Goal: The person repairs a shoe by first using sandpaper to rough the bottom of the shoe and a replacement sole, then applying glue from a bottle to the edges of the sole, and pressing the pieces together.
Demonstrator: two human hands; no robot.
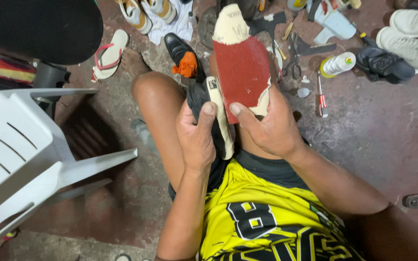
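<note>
Stained concrete floor spreads under you, littered with shoes and tools, and you sit low over it in a yellow and black jersey (pixel 267 217). Nearest, your left hand (pixel 197 137) is closed around the side of a dark shoe (pixel 200 96) with a pale sole edge, thumb pressed up along that edge. Just right of it, your right hand (pixel 269 128) pinches a sheet of red sandpaper (pixel 242 72) by its lower end, thumb on the red face, fingers behind. The sheet stands upright above the shoe, between your knees. It looks light and limp, with a torn right edge, so it likely tears further if pulled; grip it well in from that tear. The shoe seems firm at the sole, softer above. At near left stands a white plastic chair (pixel 20 154). Farther off lie a pink-strapped sandal (pixel 110 54), a black shoe with an orange rag (pixel 186 65), a white bottle (pixel 337 64) and scissors (pixel 293 65).
</note>
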